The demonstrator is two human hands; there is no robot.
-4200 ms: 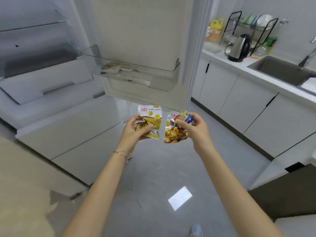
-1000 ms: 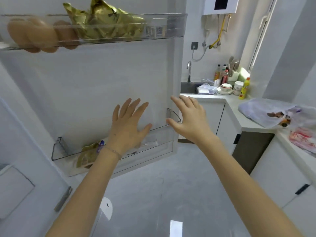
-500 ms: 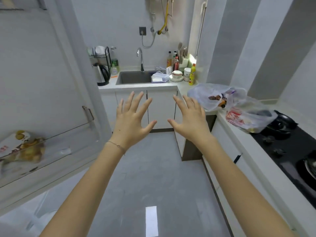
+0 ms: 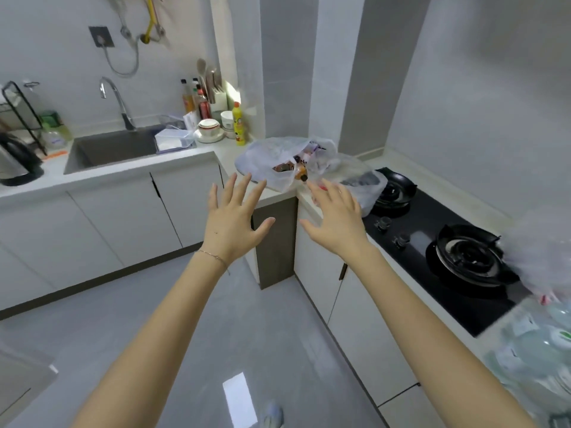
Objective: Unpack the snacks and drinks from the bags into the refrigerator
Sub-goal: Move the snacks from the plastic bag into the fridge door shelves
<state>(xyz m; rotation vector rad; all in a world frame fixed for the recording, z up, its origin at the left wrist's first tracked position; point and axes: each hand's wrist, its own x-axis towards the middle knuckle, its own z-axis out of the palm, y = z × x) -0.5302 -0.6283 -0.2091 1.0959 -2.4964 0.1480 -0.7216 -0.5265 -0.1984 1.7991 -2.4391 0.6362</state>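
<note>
Both my arms stretch forward, my left hand [image 4: 232, 223] and right hand [image 4: 334, 218] side by side, fingers spread, holding nothing. The plastic bags [image 4: 279, 158] of snacks sit on the counter [image 4: 227, 156] just beyond my fingertips.

Open air between hands [image 4: 285, 223] and bags [image 4: 278, 157].

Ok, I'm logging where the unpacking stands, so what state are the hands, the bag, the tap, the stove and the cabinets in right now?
Left hand: open, empty, fingers spread.
Right hand: open, empty, held out toward the bag.
Plastic bag: mouth open, packets showing inside.
Faucet: no running water visible.
Stove burners: both unlit.
Cabinet doors: closed.
</note>
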